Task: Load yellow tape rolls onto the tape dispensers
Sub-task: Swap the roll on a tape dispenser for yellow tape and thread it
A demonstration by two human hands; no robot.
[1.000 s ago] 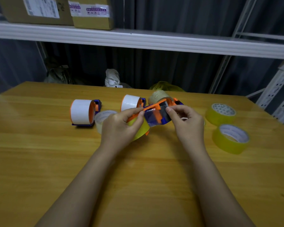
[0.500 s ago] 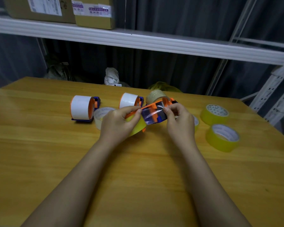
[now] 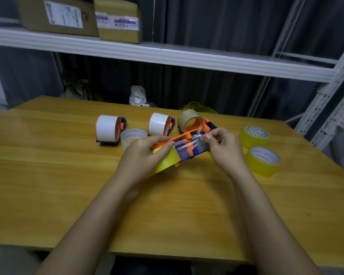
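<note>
My left hand (image 3: 145, 153) grips an orange and blue tape dispenser (image 3: 187, 149) with a yellow tape roll (image 3: 165, 162) seated on it, held just above the wooden table (image 3: 68, 185). My right hand (image 3: 224, 147) pinches the free end of the tape (image 3: 195, 142), a clear strip drawn across the dispenser's front. Two loose yellow tape rolls (image 3: 254, 135) (image 3: 263, 160) lie flat at the right. Two dispensers with white rolls (image 3: 108, 130) (image 3: 160, 125) stand behind my hands.
A third orange and blue dispenser with a brownish roll (image 3: 193, 123) sits behind the held one. A clear tape roll (image 3: 132, 135) lies by my left hand. Cardboard boxes (image 3: 117, 18) rest on a white shelf (image 3: 167, 54) above the table's far edge.
Both hands and the dispenser stay at about the same spot on the table. My right hand has drawn the tape end further across the dispenser's front.
</note>
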